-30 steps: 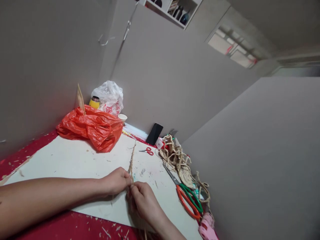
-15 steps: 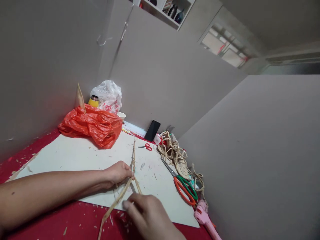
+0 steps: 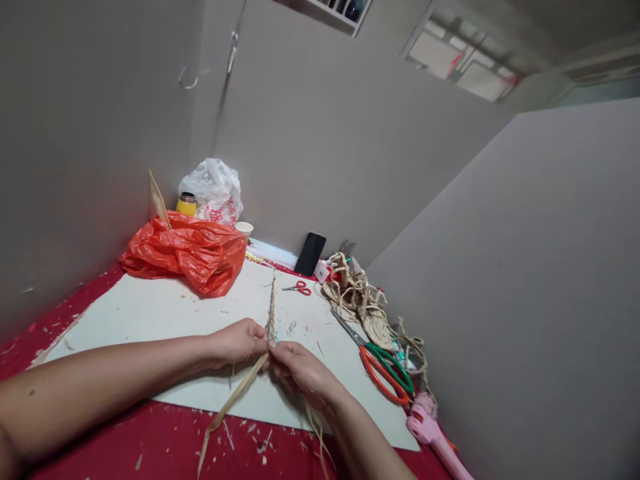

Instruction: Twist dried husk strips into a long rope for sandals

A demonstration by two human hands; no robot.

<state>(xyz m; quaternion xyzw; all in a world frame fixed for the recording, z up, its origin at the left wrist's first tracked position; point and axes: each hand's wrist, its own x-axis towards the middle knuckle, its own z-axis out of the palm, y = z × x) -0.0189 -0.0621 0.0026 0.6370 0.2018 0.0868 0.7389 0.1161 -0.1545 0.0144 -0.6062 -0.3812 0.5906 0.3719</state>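
Note:
A thin plaited straw braid [image 3: 273, 303] runs away from me across the white board [image 3: 165, 313]. At its near end, my left hand [image 3: 244, 343] pinches it. Fingers of my right hand [image 3: 299, 368] are closed on the strands at the same spot, touching the left fingertips. One long flat straw strand [image 3: 233, 405] hangs loose toward the board's near edge. Thinner strands [image 3: 316, 427] dangle below my right hand. The exact crossing of the strands is hidden behind the fingers.
Large scissors [image 3: 383, 370] with green and orange handles lie at right, beside tangled straw cord [image 3: 360, 303] and a pink tool [image 3: 433, 430]. Small red scissors [image 3: 301, 287], a phone [image 3: 310, 253], a paper cup [image 3: 244, 228] and a red plastic bag [image 3: 195, 253] stand or lie farther back.
My right hand has moved up and away from me to meet my left hand at the braid's near end. The left hand keeps its pinch. The view has shifted slightly.

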